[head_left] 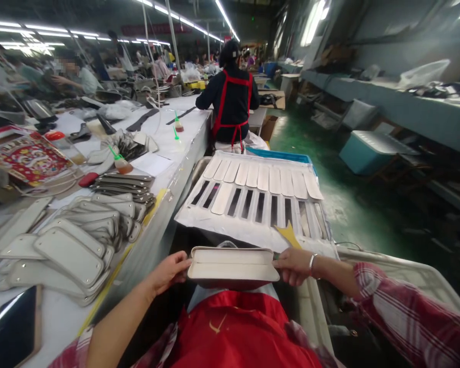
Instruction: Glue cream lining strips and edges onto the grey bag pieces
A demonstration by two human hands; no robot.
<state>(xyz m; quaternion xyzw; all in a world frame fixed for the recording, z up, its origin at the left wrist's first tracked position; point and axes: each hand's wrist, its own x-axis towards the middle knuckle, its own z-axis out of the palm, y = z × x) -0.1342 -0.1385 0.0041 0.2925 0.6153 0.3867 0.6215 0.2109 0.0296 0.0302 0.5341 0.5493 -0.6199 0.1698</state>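
Note:
Before my lap I hold a long cream panel (232, 271) that looks like leather, folded or curled lengthwise, with rounded corners. My left hand (173, 271) pinches its left end, and my right hand (294, 266) grips the right end. Just beyond lies a white board (214, 222) with a row of slots. Along its far side runs a row of similar cream strips (241, 174), and one more strip (223, 198) covers a slot. A yellow pointed piece (289, 235) rests at the board's near edge, close to my right hand.
On the left table (184, 145) are stacked grey panels (71, 250), darker strips (122, 185), a glue bottle (121, 162) and a phone (15, 327). A co-worker in a red-strapped apron (233, 97) sits ahead. A pale bin (398, 271) stands at my right.

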